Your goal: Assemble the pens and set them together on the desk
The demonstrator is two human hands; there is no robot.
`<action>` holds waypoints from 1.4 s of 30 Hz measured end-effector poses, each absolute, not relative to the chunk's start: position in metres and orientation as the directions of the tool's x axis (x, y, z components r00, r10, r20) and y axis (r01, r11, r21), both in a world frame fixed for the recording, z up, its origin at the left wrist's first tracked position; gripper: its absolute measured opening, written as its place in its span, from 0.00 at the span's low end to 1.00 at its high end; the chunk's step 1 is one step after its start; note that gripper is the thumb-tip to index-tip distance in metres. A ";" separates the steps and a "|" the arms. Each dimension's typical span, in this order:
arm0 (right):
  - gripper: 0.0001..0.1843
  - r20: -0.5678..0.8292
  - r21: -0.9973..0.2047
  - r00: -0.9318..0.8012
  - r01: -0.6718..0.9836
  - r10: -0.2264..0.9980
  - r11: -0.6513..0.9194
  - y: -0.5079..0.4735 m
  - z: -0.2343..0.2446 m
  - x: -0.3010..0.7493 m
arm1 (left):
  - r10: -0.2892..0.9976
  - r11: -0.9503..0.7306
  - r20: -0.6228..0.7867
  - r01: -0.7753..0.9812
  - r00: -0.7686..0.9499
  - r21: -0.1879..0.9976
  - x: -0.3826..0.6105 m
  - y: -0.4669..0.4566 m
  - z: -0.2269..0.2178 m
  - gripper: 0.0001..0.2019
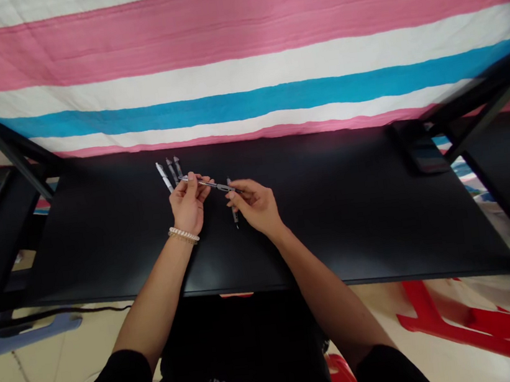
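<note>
Left hand (186,207) raised, palm toward the body, fingers (192,187) pinched together, right hand (254,206) turned inward just beside it, fingertips (236,187) pinching, bare left forearm (159,288) and right forearm (319,286) angled toward each other

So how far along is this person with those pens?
Looks done: a white pen and two slim dark pens lie together on the black table. In hand: a slim grey pen, held between the left hand and right hand. Remaining: one dark pen lying apart beside the right hand.
</note>
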State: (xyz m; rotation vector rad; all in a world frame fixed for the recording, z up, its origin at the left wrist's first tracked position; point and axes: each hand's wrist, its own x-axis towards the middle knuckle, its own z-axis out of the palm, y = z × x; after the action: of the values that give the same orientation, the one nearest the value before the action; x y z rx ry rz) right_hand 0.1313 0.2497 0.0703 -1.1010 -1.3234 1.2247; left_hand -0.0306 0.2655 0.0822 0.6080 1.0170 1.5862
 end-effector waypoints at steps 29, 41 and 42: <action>0.23 0.235 -0.852 -0.152 0.443 0.960 0.279 0.253 0.063 0.134 | 0.955 -0.181 -0.095 -0.803 -0.282 0.568 -0.135 0.259 0.122 0.24; 0.10 0.212 -0.621 -0.299 0.694 0.931 0.364 0.248 0.069 0.137 | 0.728 -0.078 -0.325 -0.544 -0.603 0.835 -0.132 0.287 0.099 0.32; 0.09 0.206 -0.592 -0.329 0.708 0.921 0.385 0.247 0.069 0.138 | 0.731 -0.053 -0.308 -0.500 -0.610 0.864 -0.129 0.289 0.096 0.31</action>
State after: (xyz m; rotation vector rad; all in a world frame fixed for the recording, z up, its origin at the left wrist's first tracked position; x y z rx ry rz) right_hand 0.1377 0.2475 0.0690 -1.3949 -2.1353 0.5491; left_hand -0.1287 0.2889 0.0959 0.2672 1.3436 1.7919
